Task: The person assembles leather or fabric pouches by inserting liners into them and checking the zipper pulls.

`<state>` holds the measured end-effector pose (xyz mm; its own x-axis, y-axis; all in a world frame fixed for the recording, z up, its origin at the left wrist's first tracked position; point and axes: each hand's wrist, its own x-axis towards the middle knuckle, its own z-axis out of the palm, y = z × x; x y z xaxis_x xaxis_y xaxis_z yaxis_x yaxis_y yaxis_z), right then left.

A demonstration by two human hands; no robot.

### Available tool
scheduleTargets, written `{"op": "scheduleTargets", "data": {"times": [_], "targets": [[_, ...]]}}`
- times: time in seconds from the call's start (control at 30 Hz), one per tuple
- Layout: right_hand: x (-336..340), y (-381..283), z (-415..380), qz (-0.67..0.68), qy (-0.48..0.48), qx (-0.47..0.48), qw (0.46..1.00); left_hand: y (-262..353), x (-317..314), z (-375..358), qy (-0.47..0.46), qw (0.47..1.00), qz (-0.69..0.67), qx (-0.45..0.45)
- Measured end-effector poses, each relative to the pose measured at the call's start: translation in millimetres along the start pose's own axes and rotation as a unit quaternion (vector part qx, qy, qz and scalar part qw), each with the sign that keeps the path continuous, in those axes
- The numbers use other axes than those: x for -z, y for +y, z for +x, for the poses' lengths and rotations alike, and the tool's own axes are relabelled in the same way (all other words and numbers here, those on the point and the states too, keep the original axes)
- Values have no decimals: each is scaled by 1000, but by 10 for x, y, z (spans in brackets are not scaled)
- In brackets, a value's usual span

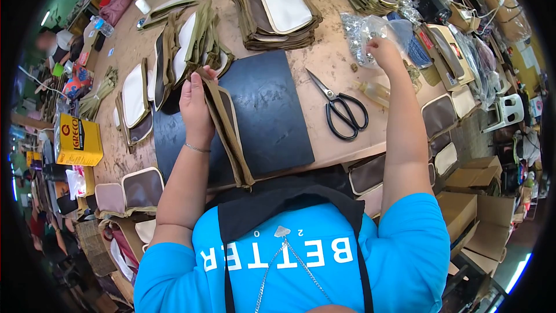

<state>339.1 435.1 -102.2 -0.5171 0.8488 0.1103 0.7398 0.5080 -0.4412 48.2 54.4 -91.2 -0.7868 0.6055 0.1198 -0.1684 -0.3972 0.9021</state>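
Observation:
My left hand [196, 107] is closed round the top end of a fabric pouch piece [227, 124] with olive edging, held on edge above a black mat [266, 104]. My right hand [382, 55] reaches over a clear plastic bag [354, 35] that holds small shiny metal pieces. Its fingers are curled together, and whatever is between them is too small to make out. Black-handled scissors [346, 117] lie to the right of the mat, blades partly closed.
Stacked brown and white panels [278, 17] lie beyond the mat, with a bundle of olive-edged pieces [200, 40] to the left. A yellow tin [79, 141] stands at the left edge. Cardboard boxes [483, 220] sit at lower right.

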Motion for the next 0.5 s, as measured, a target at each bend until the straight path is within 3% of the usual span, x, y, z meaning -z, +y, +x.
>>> {"op": "scheduleTargets", "data": {"times": [0.03,0.1,0.13,0.2,0.33,0.4,0.47,0.5], "targets": [[30,26,-34,25,62,5,998,32,15,-2,2,1000,16,11],[102,25,-126,64,191,18,979,12,144,77,4,986,152,-73],[193,-122,-243,129,210,3,969,0,185,104,5,969,218,-114],[346,-506,-496,258,244,-26,934,105,92,55,25,972,203,-113],[123,-1084,-751,521,140,74,839,48,23,46,40,974,182,-128],[-8,-1529,-878,575,30,79,814,-22,-6,108,27,946,264,-184],[-133,-1885,-964,641,-87,98,756,8,-99,132,9,905,338,-258],[-175,-2054,-1015,627,-110,117,762,19,-124,138,-9,915,327,-238]]}}
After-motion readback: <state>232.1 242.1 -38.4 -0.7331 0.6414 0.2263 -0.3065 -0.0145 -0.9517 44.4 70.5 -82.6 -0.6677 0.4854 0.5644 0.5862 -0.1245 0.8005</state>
